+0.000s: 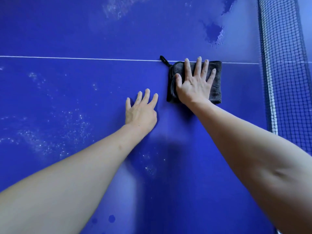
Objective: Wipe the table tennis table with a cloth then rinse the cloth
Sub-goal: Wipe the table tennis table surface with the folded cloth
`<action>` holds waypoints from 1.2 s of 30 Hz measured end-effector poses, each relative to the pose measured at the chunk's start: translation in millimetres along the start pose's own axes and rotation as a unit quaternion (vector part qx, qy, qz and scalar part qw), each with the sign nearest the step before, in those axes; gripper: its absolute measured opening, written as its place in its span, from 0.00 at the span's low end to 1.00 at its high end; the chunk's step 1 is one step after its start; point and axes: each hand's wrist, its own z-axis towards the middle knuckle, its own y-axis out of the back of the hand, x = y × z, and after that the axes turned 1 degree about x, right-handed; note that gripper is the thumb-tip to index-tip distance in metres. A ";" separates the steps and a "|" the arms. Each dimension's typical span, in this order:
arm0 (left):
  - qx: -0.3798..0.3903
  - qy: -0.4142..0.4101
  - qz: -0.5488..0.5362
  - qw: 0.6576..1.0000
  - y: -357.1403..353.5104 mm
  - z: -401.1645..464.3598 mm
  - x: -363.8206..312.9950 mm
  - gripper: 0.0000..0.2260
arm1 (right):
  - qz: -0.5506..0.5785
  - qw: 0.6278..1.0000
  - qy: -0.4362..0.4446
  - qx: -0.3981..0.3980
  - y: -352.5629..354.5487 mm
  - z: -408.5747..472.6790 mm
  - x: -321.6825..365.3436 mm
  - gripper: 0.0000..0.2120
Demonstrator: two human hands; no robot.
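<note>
Right hand [194, 85] flat with spread fingers pressing a folded dark cloth [216, 85], left hand [141, 112] open on the bare blue table [67, 98] just beside — cloth touching the white centre line [84, 58], near the net [285, 65], pale dusty smears [50, 137] to the left.

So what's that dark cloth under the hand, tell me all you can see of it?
The cloth is dark grey to black and looks like plush, fuzzy microfibre. It is folded into a thick, roughly square pad with a small black hanging loop at its far left corner. It lies flat on the blue table, its far edge along the white line, near the net. The right hand presses on it, palm down, fingers straight and spread. The left hand rests beside it, apart from it.
</note>
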 end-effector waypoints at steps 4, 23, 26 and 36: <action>0.014 -0.006 0.008 1.000 3.7 2.4 -1.2 0.28 | -0.003 1.000 0.004 0.008 4.3 18.9 8.6 0.35; -0.043 0.003 -0.036 0.998 -39.8 -159.1 37.8 0.27 | 0.008 0.999 0.029 0.028 -28.8 -213.2 34.2 0.34; -0.041 -0.003 -0.051 0.998 -61.8 -218.0 51.7 0.26 | 0.007 0.999 0.029 0.023 -39.3 -279.6 34.9 0.34; -0.046 -0.038 -0.053 0.997 -138.9 -392.7 92.3 0.26 | 0.003 1.000 0.010 0.011 -69.7 -480.9 37.1 0.34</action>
